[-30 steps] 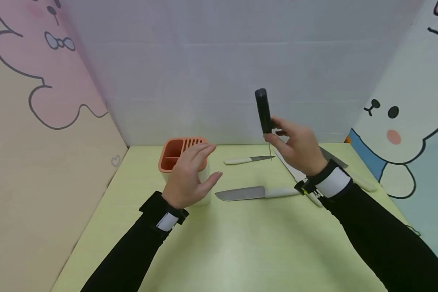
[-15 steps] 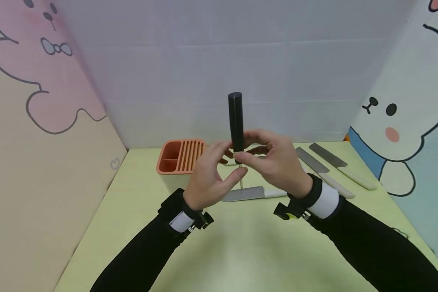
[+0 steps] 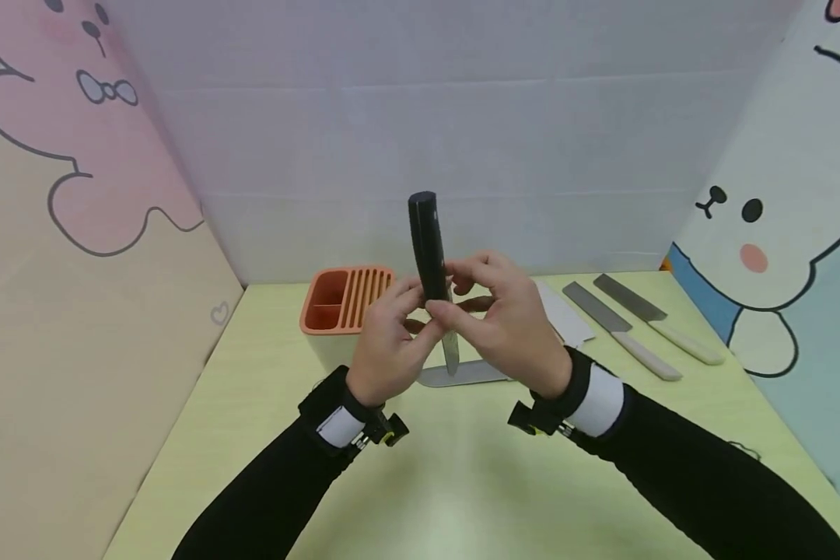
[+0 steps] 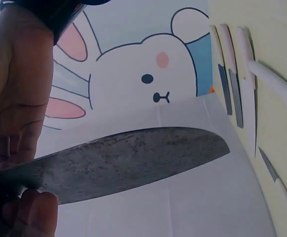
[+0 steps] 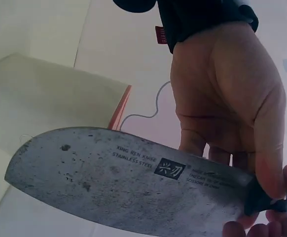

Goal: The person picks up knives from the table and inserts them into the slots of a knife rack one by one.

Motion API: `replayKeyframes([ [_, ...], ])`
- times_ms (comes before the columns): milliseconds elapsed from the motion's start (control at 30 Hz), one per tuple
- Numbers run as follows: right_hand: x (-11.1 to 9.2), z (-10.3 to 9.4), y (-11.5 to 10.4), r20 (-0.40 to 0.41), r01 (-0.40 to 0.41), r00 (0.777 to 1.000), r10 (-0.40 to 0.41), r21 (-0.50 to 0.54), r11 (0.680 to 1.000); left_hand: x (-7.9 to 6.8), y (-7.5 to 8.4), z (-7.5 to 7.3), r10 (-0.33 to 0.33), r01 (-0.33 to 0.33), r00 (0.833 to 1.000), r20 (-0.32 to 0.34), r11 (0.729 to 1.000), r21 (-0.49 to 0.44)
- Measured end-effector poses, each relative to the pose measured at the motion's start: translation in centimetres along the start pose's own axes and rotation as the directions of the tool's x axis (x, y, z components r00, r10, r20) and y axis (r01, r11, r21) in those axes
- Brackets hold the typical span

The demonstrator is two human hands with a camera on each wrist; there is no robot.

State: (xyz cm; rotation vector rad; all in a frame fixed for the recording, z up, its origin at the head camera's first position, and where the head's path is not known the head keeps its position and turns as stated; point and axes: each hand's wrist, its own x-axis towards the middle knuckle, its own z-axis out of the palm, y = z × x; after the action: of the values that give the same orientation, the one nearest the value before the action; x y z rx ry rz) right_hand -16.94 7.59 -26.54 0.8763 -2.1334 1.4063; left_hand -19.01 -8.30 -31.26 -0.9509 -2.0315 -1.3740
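Observation:
A black-handled kitchen knife is held upright in front of me, handle up and blade down. My left hand pinches it low on the handle from the left. From the right, the thumb and fingers of my right hand grip the same place. The broad, stained steel blade carries a printed maker's mark in the right wrist view; its other face fills the middle of the left wrist view. Left of the hands stands a pale knife holder with an orange slotted top.
Behind the hands a white-handled knife lies on the table, partly covered. Two dark-bladed knives and a white-bladed knife lie at the right. A small paring knife shows in the left wrist view. Walls enclose the table's back and sides.
The right hand has brought the knife leftward and turned it so more of the blade's face shows. The left hand has moved from beside the holder to the handle and now grips it too.

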Motion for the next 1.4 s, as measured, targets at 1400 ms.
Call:
replayKeyframes([
  [1400,-7.5,-0.4,10.2,0.338,-0.122,0.921,0.196,-0.228,0.966,4.0,-5.7,-11.1,-0.229,0.300,0.928,-0.293,0.927,0.226],
])
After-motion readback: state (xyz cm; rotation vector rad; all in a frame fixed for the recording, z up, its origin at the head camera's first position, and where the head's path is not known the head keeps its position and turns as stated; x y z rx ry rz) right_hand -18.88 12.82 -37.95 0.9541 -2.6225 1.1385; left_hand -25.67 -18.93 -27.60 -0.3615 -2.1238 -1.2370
